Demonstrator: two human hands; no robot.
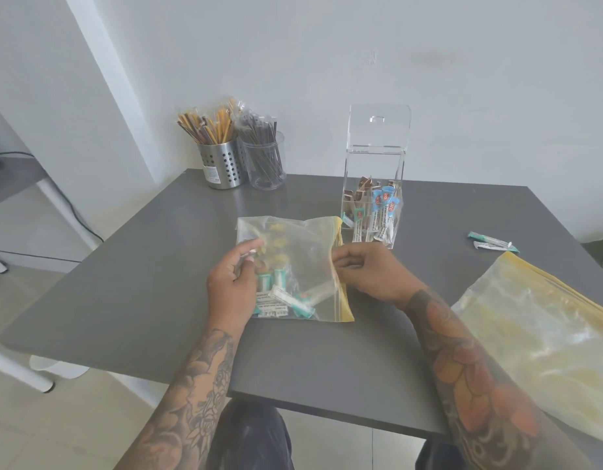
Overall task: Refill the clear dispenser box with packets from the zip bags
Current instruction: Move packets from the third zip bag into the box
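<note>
Left hand: we see the left hand (230,283) on the near-left part of the small clear zip bag with a yellow seal strip (293,266); its fingers (249,247) are curled and pinch the plastic.
Right hand: the right hand (364,273) has its fingers bent together and nips the bag's yellow-strip edge, on the side that faces the dispenser box.
Small zip bag: we find it flat on the dark grey table top (157,266), just in front of the tall clear acrylic dispenser box with a raised lid (374,184); one corner lies just beside the box base.
Packets in bag: teal-and-white stick packets (283,300) lie bunched at the bag's near end; we cannot count them exactly.
Dispenser box: one; it holds blue, teal and brown packets in its lower part, standing and leaning.
Loose packets: we count two teal-and-white stick packets (491,241) on the table, well to the right of the box.
Zip bags: we count two; the large clear zip bag with a yellow strip (537,323) lies to the right of the box and nearer us, partly covered by the right forearm.
Holders: two, left of the box at the far table edge; a perforated steel cup of yellow and brown sticks (222,166) touches a clear cup of dark sticks (266,164).
</note>
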